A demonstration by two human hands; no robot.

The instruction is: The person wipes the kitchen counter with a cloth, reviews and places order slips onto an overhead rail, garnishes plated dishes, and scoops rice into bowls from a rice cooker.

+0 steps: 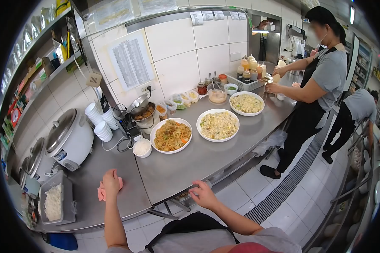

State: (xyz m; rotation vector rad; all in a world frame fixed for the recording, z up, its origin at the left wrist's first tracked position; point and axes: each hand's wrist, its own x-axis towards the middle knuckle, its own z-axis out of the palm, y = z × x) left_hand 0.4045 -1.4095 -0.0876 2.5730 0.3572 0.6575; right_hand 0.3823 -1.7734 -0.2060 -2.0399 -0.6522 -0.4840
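Observation:
My left hand (111, 183) is down on the steel counter at the left, its fingers curled over a crumpled pink cloth (101, 192). Held out past the counter's front edge, my right hand (203, 195) is empty, with its fingers apart and partly bent. Beyond my hands stand a white bowl of stir-fried noodles (171, 135) and two bowls of fried rice (219, 125), (246, 103). A small white cup of rice (142, 148) touches the area beside the noodle bowl.
Rice cookers (69, 139), stacked white cups (102, 131) and a grey tub of rice (57, 202) occupy the left. Sauce bottles (253, 67) and small containers line the wall. A co-worker (325, 71) stands at the counter's far end; another person (359, 109) bends farther back.

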